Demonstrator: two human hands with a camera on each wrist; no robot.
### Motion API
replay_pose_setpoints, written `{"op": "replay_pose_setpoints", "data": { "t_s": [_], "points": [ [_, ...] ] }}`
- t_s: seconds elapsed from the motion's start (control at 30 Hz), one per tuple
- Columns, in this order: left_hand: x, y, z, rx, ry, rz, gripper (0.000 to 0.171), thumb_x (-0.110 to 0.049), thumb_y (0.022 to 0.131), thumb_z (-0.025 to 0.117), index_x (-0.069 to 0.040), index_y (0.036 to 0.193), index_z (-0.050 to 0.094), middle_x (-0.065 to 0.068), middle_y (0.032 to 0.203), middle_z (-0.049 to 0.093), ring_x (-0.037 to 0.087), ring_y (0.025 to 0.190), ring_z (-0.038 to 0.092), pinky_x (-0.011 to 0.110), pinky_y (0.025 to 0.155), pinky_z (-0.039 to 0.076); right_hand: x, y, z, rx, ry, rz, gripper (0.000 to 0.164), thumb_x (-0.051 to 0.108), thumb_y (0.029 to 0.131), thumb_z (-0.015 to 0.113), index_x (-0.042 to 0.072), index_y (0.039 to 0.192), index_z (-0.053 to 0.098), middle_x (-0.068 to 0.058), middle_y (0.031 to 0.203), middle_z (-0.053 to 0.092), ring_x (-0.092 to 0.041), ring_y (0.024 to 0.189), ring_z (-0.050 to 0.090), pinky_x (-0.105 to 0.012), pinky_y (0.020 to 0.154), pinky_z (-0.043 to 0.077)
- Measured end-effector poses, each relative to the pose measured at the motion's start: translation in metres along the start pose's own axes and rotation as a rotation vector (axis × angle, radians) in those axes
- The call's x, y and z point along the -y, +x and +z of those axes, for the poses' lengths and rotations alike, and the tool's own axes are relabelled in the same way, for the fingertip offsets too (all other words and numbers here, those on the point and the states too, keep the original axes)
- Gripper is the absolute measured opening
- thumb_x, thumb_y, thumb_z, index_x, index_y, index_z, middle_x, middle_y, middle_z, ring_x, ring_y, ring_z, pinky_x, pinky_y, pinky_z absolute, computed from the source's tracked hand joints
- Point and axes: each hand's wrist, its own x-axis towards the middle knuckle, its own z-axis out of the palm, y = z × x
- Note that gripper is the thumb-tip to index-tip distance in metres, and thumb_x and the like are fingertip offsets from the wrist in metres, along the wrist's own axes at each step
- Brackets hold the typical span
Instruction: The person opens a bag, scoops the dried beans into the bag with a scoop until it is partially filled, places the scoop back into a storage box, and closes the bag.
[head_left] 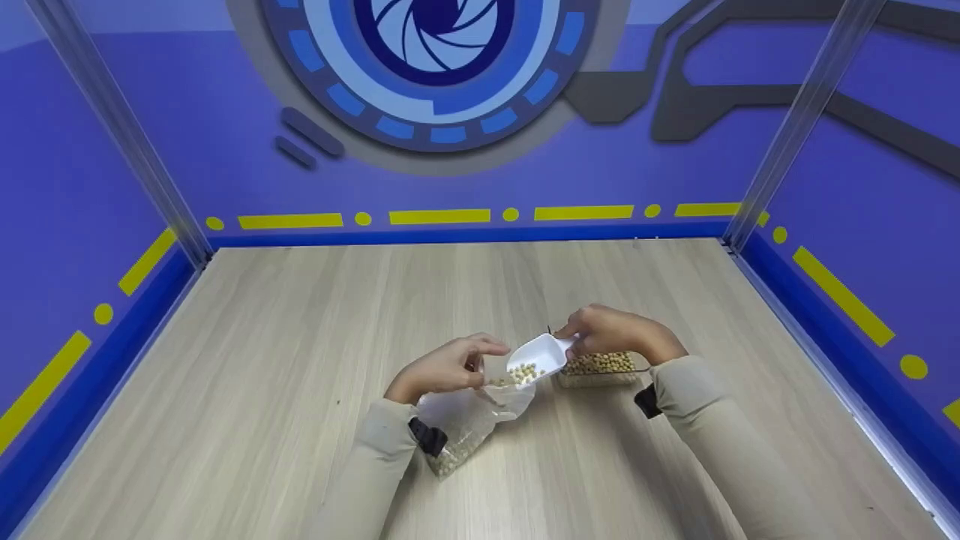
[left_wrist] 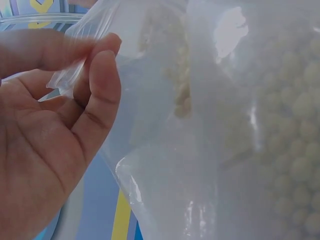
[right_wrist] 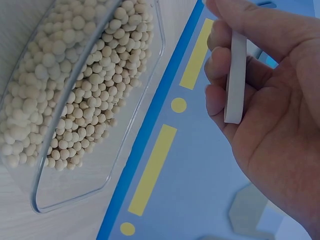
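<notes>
My right hand point(head_left: 616, 331) grips the handle of a white plastic scoop point(head_left: 543, 350). Some pale yellow soybeans point(head_left: 525, 372) lie toward the scoop's front lip, which is tilted down at the mouth of a clear plastic bag point(head_left: 459, 411). With thumb and fingers my left hand point(head_left: 444, 367) pinches the bag's rim. In the left wrist view more soybeans point(left_wrist: 300, 130) show through the film, and a few point(left_wrist: 183, 100) are near the opening. Under my right hand stands a clear rectangular container point(head_left: 598, 382) holding many soybeans point(right_wrist: 95, 95).
The wood-grain table point(head_left: 300, 337) extends around the bag and container. Blue panels point(head_left: 450, 187) with yellow markings enclose its back and sides, with metal posts point(head_left: 795, 112) at the back corners.
</notes>
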Motion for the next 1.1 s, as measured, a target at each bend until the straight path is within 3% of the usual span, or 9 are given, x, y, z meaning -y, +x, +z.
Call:
{"op": "replay_pose_setpoints", "data": {
  "t_s": [0.3, 0.87, 1.1],
  "points": [
    [0.000, 0.000, -0.001, 0.004, 0.005, 0.010, 0.053, 0.009, 0.080, 0.053, 0.004, 0.132, 0.054, 0.016, 0.135, 0.052, 0.011, 0.073, 0.045, 0.019, 0.065, 0.040, 0.000, -0.001, -0.001, -0.016, 0.003, -0.017, 0.026, 0.004, 0.077, 0.074, -0.001, 0.103, 0.074, -0.012, 0.086, 0.072, -0.011, 0.071, 0.057, -0.029, 0.066, 0.052],
    [-0.004, 0.000, -0.008, 0.010, -0.030, -0.004, 0.052, 0.008, 0.079, 0.054, 0.002, 0.131, 0.057, 0.017, 0.135, 0.053, 0.008, 0.067, 0.048, 0.019, 0.057, 0.040, -0.003, -0.006, -0.004, -0.046, 0.038, -0.051, 0.024, 0.001, 0.077, 0.074, 0.000, 0.101, 0.075, -0.011, 0.083, 0.072, -0.012, 0.073, 0.059, -0.026, 0.066, 0.052],
    [-0.002, 0.000, -0.007, 0.013, -0.023, -0.011, 0.053, 0.008, 0.079, 0.052, 0.001, 0.132, 0.056, 0.016, 0.137, 0.052, 0.008, 0.064, 0.043, 0.020, 0.056, 0.037, -0.010, -0.015, -0.008, -0.056, 0.100, 0.006, 0.026, 0.004, 0.081, 0.072, 0.001, 0.106, 0.074, -0.011, 0.092, 0.072, -0.015, 0.081, 0.062, -0.027, 0.071, 0.053]
  ]
}}
